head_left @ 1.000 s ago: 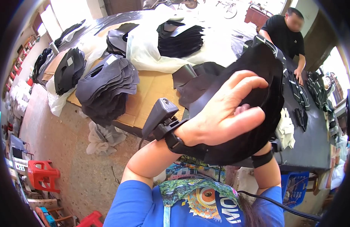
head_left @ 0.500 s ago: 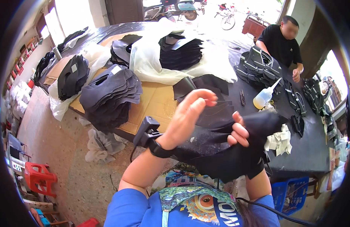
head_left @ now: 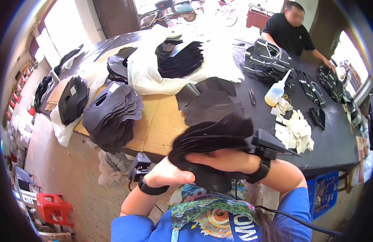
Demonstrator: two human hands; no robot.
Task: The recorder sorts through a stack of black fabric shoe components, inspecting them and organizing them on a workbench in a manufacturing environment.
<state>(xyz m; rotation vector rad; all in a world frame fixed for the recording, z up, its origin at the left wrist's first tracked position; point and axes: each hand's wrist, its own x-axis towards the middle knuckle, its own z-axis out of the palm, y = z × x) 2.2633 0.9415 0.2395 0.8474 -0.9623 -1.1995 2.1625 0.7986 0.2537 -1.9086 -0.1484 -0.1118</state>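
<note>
A bundle of soft black cut pieces (head_left: 216, 135) is held folded in front of my chest, at the table's near edge. My left hand (head_left: 168, 174) grips its near left side, thumb on top and fingers hidden behind the layers. From the right, my right hand (head_left: 227, 160) presses around the same bundle, its fingers partly tucked between the folds. Just beyond lie loose flat black pieces (head_left: 212, 103), partly on the cardboard (head_left: 160, 121). White paper slips (head_left: 295, 131) are heaped to the right of the bundle.
A glue bottle (head_left: 275, 93) and thread snips (head_left: 252, 97) lie beyond my right hand. Stacks of dark cut pieces (head_left: 114, 113) stand at left, another stack (head_left: 180, 58) on white plastic. A person (head_left: 293, 30) reaches toward strapped black parts (head_left: 331, 82). A blue crate (head_left: 324, 195) sits below.
My left hand, open and raised before, has come down onto the black pieces. My right hand has brought them left and gathered them. The other person's arm has stretched out to the right.
</note>
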